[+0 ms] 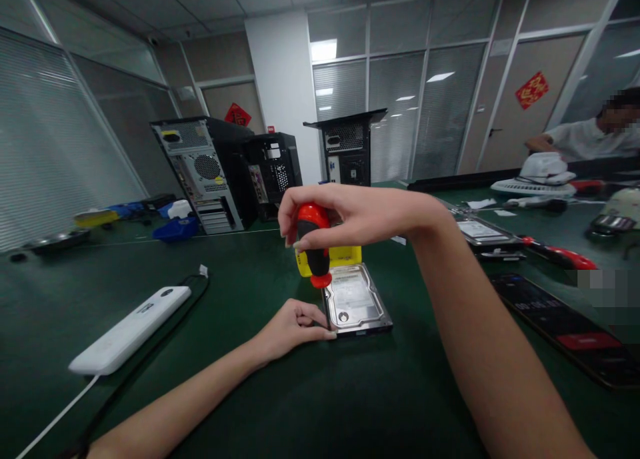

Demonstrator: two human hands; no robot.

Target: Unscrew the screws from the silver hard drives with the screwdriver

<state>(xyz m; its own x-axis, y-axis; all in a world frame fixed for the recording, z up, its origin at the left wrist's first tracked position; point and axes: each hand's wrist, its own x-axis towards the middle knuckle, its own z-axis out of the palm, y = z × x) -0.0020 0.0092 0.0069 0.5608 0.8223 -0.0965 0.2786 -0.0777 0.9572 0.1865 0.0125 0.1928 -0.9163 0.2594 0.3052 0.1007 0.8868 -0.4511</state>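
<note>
A silver hard drive [354,299] lies flat on the green table in front of me. My left hand [296,324] pinches its near left corner, thumb along the front edge. Above the drive, my right hand [330,216] is wrapped round the red and black handle of a screwdriver [319,262], which points down at the drive's left edge. The shaft and tip are too small and dark to make out. Just behind the drive sits a yellow tray or box [345,254], partly hidden by my right hand and the screwdriver.
A white power strip [135,329] with cables lies to the left. Computer cases [215,172] stand at the back, beside a blue bin [175,229]. On the right are a phone [560,326], another hard drive [483,236], a red-handled tool [557,252] and a person [583,139] across the table.
</note>
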